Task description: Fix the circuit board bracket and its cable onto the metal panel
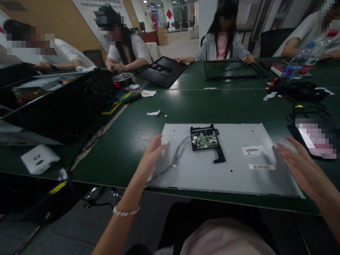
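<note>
A grey metal panel (233, 170) lies flat on the green table (202, 104) in front of me. A small green circuit board (205, 140) in a black bracket sits near its far edge, with thin grey wires (176, 156) running off to the left. My left hand (151, 156) rests on the panel's left edge, fingers stretched along it. My right hand (299, 164) hovers at the panel's right edge, fingers spread and holding nothing. Two white labels (254, 151) are stuck on the panel's right half.
Other people sit around the table. A black back cover (162, 72) and a black screen frame (231, 69) lie at the far side. A phone (313, 139) and black cables (300, 90) are to my right. A white device (39, 159) lies at left.
</note>
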A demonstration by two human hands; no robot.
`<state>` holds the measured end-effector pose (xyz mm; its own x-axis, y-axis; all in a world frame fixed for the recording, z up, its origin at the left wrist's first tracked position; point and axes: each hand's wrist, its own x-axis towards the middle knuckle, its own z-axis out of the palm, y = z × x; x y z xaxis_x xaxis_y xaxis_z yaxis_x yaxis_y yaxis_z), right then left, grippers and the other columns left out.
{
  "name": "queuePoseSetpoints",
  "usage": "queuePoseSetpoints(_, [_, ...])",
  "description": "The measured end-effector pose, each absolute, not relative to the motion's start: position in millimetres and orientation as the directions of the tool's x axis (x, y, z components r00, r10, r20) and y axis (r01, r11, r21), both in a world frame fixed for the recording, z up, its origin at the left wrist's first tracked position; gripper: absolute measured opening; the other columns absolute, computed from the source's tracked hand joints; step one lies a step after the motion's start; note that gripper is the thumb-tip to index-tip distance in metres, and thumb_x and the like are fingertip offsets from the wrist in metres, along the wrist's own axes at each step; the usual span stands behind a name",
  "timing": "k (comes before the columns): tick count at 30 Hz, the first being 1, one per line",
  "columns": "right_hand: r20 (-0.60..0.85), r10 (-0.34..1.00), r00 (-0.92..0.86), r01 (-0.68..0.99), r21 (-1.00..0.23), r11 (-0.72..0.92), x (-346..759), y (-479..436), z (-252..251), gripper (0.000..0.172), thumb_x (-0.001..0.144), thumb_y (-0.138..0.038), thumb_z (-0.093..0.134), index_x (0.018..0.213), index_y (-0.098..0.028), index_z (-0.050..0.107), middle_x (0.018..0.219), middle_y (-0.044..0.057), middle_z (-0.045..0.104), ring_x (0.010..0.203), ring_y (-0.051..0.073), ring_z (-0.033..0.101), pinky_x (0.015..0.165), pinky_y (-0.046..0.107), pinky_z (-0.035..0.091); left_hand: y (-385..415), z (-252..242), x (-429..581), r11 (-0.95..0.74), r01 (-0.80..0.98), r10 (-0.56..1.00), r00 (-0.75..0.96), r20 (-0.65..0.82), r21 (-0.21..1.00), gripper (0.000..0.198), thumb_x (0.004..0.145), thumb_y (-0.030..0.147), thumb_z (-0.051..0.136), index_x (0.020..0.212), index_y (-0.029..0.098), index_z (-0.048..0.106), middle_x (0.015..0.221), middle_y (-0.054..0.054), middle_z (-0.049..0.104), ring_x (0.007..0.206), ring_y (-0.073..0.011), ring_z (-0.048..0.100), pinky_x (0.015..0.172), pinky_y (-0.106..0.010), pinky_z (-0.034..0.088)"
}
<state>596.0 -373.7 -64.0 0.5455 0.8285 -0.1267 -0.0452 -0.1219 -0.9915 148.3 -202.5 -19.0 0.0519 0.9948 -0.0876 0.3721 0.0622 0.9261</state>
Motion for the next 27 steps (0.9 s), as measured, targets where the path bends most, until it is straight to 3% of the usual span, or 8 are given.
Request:
queuePoseSetpoints(6, [-0.060, 0.857, 0.512, 0.255, -0.942, -0.219, 602, -374, -72, 0.070, 0.084, -0.052, 0.061, 0.148, -0.039, 0.034, 0.155, 0.007, 0.039, 0.142, 0.036, 0.037, 0.115, 0.057, 0.032, -206, -33, 151, -0.085, 0.622, 0.995, 0.088, 0.039, 0.778, 0.051, 0.083, 0.034, 0.055, 0.133, 0.021, 0.051, 0.143, -0.012, 0.050, 0.134, -0.0295, 0.044, 0.113, -0.047, 0.032])
queuePoseSetpoints(10, [0.021, 0.938, 0.347, 0.602, -0.771, -0.205, 603, -369, -67, 0.072, 0.086, -0.054, 0.058, 0.150, -0.032, 0.032, 0.161, 0.010, 0.025, 0.145, 0.041, 0.028, 0.113, 0.064, 0.030, -204, -43, 151, -0.214, 0.739, 0.976, 0.143, 0.163, 0.638, 0.052, 0.083, 0.032, 0.055, 0.133, 0.020, 0.051, 0.140, -0.014, 0.052, 0.133, -0.0309, 0.044, 0.114, -0.051, 0.030])
queuePoseSetpoints(13, [0.087, 0.970, 0.228, 0.756, -0.644, -0.120, 594, -358, -54, 0.068, 0.090, -0.054, 0.054, 0.150, -0.031, 0.032, 0.160, 0.012, 0.027, 0.147, 0.040, 0.023, 0.113, 0.066, 0.029, -206, -48, 153, -0.248, 0.787, 0.967, 0.163, 0.198, 0.565, 0.052, 0.085, 0.031, 0.053, 0.135, 0.019, 0.049, 0.141, -0.014, 0.051, 0.133, -0.0309, 0.044, 0.113, -0.050, 0.032])
queuePoseSetpoints(16, [0.081, 0.997, 0.010, 0.786, -0.616, 0.042, 575, -339, -39, 0.062, 0.090, -0.052, 0.054, 0.147, -0.034, 0.036, 0.155, 0.009, 0.039, 0.145, 0.036, 0.030, 0.115, 0.063, 0.029, -216, -47, 160, -0.258, 0.857, 0.963, 0.189, 0.193, 0.447, 0.055, 0.088, 0.033, 0.051, 0.140, 0.015, 0.045, 0.146, -0.017, 0.046, 0.135, -0.0332, 0.042, 0.111, -0.053, 0.033])
queuePoseSetpoints(19, [0.064, 0.983, -0.173, 0.738, -0.652, 0.173, 554, -314, -27, 0.070, 0.088, -0.053, 0.060, 0.150, -0.034, 0.032, 0.157, 0.008, 0.036, 0.144, 0.034, 0.033, 0.117, 0.058, 0.029, -227, -44, 169, -0.263, 0.911, 0.961, 0.218, 0.170, 0.317, 0.056, 0.092, 0.035, 0.047, 0.143, 0.014, 0.041, 0.151, -0.019, 0.039, 0.138, -0.0355, 0.038, 0.109, -0.056, 0.035])
queuePoseSetpoints(24, [0.093, 0.941, -0.326, 0.670, -0.679, 0.299, 530, -268, -17, 0.095, 0.080, -0.053, 0.070, 0.156, -0.031, 0.018, 0.163, 0.009, 0.024, 0.147, 0.033, 0.026, 0.119, 0.056, 0.024, -238, -41, 180, -0.301, 0.940, 0.948, 0.276, 0.160, 0.161, 0.051, 0.097, 0.038, 0.038, 0.140, 0.013, 0.047, 0.151, -0.019, 0.040, 0.140, -0.0374, 0.034, 0.107, -0.056, 0.037])
queuePoseSetpoints(27, [0.085, 0.907, -0.412, 0.628, -0.695, 0.350, 521, -244, -17, 0.098, 0.079, -0.050, 0.070, 0.157, -0.035, 0.013, 0.164, 0.005, 0.022, 0.149, 0.033, 0.023, 0.120, 0.056, 0.023, -239, -41, 183, -0.313, 0.945, 0.940, 0.293, 0.175, 0.099, 0.050, 0.099, 0.039, 0.034, 0.139, 0.013, 0.049, 0.150, -0.020, 0.041, 0.140, -0.0381, 0.034, 0.105, -0.056, 0.039])
